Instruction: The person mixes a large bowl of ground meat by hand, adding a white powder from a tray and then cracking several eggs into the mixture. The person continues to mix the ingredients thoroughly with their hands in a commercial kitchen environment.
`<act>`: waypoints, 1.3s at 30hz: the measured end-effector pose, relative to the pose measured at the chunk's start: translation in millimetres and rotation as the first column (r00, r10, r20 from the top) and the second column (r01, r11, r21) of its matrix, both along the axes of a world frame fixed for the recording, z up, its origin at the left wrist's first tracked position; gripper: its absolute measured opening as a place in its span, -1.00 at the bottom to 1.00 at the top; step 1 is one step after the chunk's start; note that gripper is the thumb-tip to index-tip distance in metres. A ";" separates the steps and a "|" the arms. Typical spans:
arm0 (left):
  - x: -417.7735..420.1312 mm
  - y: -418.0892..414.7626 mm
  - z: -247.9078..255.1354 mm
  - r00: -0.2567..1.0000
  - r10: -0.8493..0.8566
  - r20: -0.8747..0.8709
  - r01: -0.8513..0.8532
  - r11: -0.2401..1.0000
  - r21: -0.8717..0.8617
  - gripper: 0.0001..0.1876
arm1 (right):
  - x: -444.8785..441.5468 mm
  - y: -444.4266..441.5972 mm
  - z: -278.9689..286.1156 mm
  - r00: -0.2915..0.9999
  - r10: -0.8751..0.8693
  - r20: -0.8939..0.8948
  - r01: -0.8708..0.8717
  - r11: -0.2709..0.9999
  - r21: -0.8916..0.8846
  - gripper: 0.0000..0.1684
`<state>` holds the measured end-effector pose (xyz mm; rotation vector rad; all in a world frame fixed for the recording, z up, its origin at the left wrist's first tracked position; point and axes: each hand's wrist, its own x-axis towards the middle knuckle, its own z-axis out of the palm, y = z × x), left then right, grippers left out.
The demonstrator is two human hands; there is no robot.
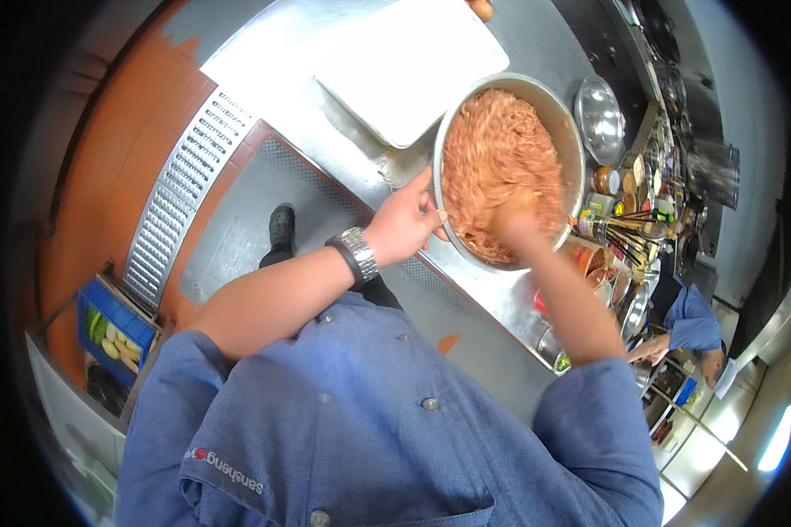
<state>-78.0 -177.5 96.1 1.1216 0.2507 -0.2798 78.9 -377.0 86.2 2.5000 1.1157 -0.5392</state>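
A deep round metal pot (573, 141) stands tilted on the steel worktop (296, 109), its mouth facing me. Inside lies a large mass of reddish-brown minced meat mixture (501, 138), streaked by motion blur. My left hand (405, 221), with a metal-banded watch on its wrist, grips the near-left rim, thumb and fingers on either side of the wall. Down in the lower part of the meat is my right hand (517, 224). Blur and the mixture hide its fingers, so their closure does not show.
Beyond the pot sits a bright white tray (415, 66). To the right are a shiny steel bowl (600, 122), jars (605, 179) and several thin sticks (623, 244). Another person's blue sleeve (693, 319) appears far right. A blue crate (112, 369) of vegetables stands at left.
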 end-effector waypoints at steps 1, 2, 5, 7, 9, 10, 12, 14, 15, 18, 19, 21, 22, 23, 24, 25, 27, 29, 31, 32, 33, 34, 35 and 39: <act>2.2 -0.7 0.9 1.000 -0.024 0.011 0.024 1.000 -0.004 -0.27 | 34.8 3.9 11.5 0.971 -0.173 -0.165 0.141 0.972 -0.188 -0.50; 3.9 -2.8 1.1 0.998 -0.053 0.016 0.053 0.999 -0.009 -0.27 | 70.1 8.8 9.7 0.893 -0.365 -0.262 0.289 0.913 -0.287 -0.50; 1.7 -3.7 -4.1 0.999 -0.044 -0.004 0.044 0.999 -0.016 -0.27 | 62.7 59.3 -28.5 0.889 -0.448 -0.093 0.435 0.891 -0.126 -0.51; -2.3 2.1 -7.1 1.000 0.001 -0.024 -0.002 1.000 -0.018 -0.26 | -14.8 44.2 -34.7 0.985 -0.093 0.148 0.063 0.979 0.191 -0.51; -1.6 3.9 -3.7 1.000 -0.004 -0.011 0.004 1.000 -0.003 -0.26 | -21.5 4.8 -10.0 0.997 0.055 0.061 -0.065 0.984 0.164 -0.51; 0.1 3.0 0.8 1.000 -0.021 -0.012 0.021 1.000 -0.001 -0.26 | 3.0 -3.0 3.7 0.994 -0.037 -0.106 0.035 0.999 -0.028 -0.51; 2.8 -0.1 5.6 0.998 -0.057 -0.005 0.057 0.998 -0.009 -0.27 | 64.3 4.2 1.5 0.877 -0.381 -0.291 0.289 0.904 -0.314 -0.51; 7.2 2.8 -0.5 0.997 -0.073 0.032 0.072 0.997 0.029 -0.25 | 77.2 39.0 -30.8 0.810 -0.553 -0.195 0.506 0.828 -0.244 -0.51; 2.8 3.4 -3.0 0.997 -0.065 0.033 0.063 0.997 0.039 -0.24 | 47.0 57.7 -41.9 0.882 -0.465 -0.077 0.457 0.884 -0.104 -0.52; -2.8 4.5 -4.3 1.000 -0.010 -0.002 0.010 1.000 0.020 -0.26 | -30.8 16.4 -28.6 0.992 0.005 0.129 -0.038 0.965 0.258 -0.52; -1.7 3.8 -2.0 1.000 -0.011 -0.008 0.011 1.000 0.025 -0.27 | -14.0 -2.2 -10.7 1.000 0.000 0.010 -0.002 0.990 0.143 -0.52; 2.9 -0.1 6.8 0.999 -0.041 -0.011 0.041 0.999 0.000 -0.29 | 53.2 -13.3 7.0 0.901 -0.336 -0.273 0.269 0.928 -0.257 -0.51; 4.3 -1.5 6.3 0.998 -0.061 -0.004 0.061 0.998 -0.003 -0.31 | 93.2 -7.2 -16.3 0.758 -0.584 -0.290 0.459 0.794 -0.398 -0.51; 9.0 -2.0 4.8 0.997 -0.075 0.007 0.075 0.997 -0.005 -0.32 | 120.8 -1.5 -45.1 0.626 -0.734 -0.262 0.590 0.666 -0.456 -0.51; 6.1 0.3 -0.3 1.000 -0.015 -0.008 0.015 1.000 -0.007 -0.35 | 81.5 25.3 -50.0 0.761 -0.621 -0.187 0.573 0.779 -0.254 -0.46; -0.4 0.4 -3.6 1.000 -0.007 -0.015 0.007 1.000 -0.019 -0.32 | 37.6 47.2 -44.7 0.862 -0.504 -0.047 0.503 0.864 -0.035 -0.39; 0.8 7.0 -10.0 1.000 -0.005 0.011 0.005 1.000 -0.029 -0.27 | -46.3 41.1 -25.2 0.983 -0.049 0.175 -0.018 0.932 0.363 -0.22; 0.9 9.2 -3.0 1.000 0.010 0.005 -0.009 0.999 -0.046 -0.25 | -32.2 10.4 20.7 0.977 -0.071 -0.199 0.132 0.940 0.314 -0.25; 6.7 8.7 3.3 0.999 -0.038 0.008 0.038 0.998 -0.050 -0.25 | 22.6 -3.0 53.7 0.784 -0.232 -0.576 0.276 0.961 -0.011 -0.23; 7.9 8.1 4.9 0.998 -0.057 0.004 0.057 0.997 -0.050 -0.25 | 52.1 0.3 35.6 0.751 -0.395 -0.529 0.372 0.915 -0.155 -0.24; 8.2 7.4 3.2 0.998 -0.063 0.002 0.063 0.997 -0.049 -0.26 | 72.3 12.6 3.1 0.722 -0.580 -0.377 0.542 0.813 -0.213 -0.26; 9.3 9.5 -1.5 0.999 -0.054 -0.001 0.054 0.997 -0.047 -0.27 | 65.3 39.3 -18.5 0.743 -0.630 -0.226 0.622 0.774 -0.115 -0.28; 6.6 10.8 -5.8 0.999 -0.037 -0.009 0.037 0.998 -0.048 -0.27 | 33.8 60.7 -34.1 0.825 -0.563 -0.050 0.565 0.824 0.043 -0.30; 4.1 15.2 0.2 0.999 -0.046 0.005 0.046 0.999 -0.020 -0.27 | -33.7 -6.0 -1.7 0.994 -0.106 -0.034 0.111 0.968 0.224 -0.36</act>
